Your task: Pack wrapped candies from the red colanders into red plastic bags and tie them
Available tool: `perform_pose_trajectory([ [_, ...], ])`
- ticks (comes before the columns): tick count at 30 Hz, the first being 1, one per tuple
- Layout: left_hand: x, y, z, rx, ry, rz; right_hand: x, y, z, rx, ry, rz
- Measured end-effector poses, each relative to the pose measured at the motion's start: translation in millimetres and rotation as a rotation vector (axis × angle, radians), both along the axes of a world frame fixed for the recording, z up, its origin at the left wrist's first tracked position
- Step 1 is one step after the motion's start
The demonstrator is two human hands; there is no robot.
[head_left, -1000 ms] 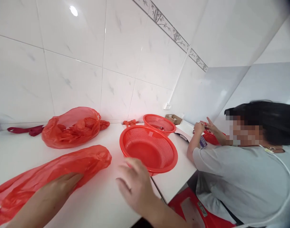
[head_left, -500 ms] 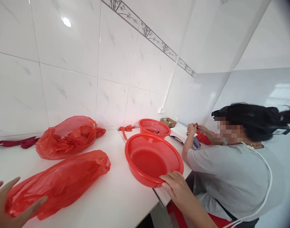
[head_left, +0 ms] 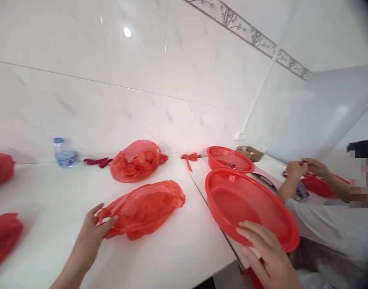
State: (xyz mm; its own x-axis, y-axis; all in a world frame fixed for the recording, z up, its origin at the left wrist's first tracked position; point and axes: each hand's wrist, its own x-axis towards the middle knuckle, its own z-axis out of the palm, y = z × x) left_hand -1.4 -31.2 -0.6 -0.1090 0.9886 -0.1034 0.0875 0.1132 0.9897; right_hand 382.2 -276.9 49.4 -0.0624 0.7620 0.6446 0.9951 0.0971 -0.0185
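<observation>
My left hand (head_left: pixel 93 230) has its thumb and fingers closed around the left end of a red plastic bag (head_left: pixel 144 208), which lies crumpled on the white table (head_left: pixel 172 249). At the near rim of a large red plastic basket (head_left: pixel 247 204), my right hand (head_left: pixel 265 249) is open, its fingers stretched and apart. Its fingertips overlap the rim; whether they touch it I cannot tell. That basket looks bare inside. Behind the held bag lies a second red plastic bag (head_left: pixel 137 162), rounded and wrinkled.
Farther back are another red basket (head_left: pixel 230 158) with small items, a cardboard box (head_left: pixel 249 153) and a white device (head_left: pixel 270 170). A co-worker's hands (head_left: pixel 304 168) handle something small on the right. A water bottle (head_left: pixel 63 152) and more red bags (head_left: pixel 5 237) are on the left.
The view has swung left, showing the bottle and more bags. My left hand has closed on the near bag's end. My right hand's fingers have spread at the basket rim.
</observation>
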Motion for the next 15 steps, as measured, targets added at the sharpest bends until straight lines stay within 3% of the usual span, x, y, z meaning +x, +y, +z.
perform_pose_trajectory([
  [5,14,-18,27.3,-0.016,-0.035,-0.083,-111,91,11.0,-0.277,0.261,0.412],
  [7,15,-22,32.0,0.018,-0.023,-0.102,-138,138,7.6,-0.384,0.327,0.375],
  [10,16,-23,35.5,0.084,-0.002,-0.085,-155,198,-4.9,-0.586,0.229,0.254],
  [12,16,-22,37.1,0.088,0.004,-0.105,-157,221,-15.1,-0.712,0.179,0.235],
  [15,11,-16,43.1,0.045,-0.068,-0.167,-152,231,-29.4,-0.796,0.270,0.240],
])
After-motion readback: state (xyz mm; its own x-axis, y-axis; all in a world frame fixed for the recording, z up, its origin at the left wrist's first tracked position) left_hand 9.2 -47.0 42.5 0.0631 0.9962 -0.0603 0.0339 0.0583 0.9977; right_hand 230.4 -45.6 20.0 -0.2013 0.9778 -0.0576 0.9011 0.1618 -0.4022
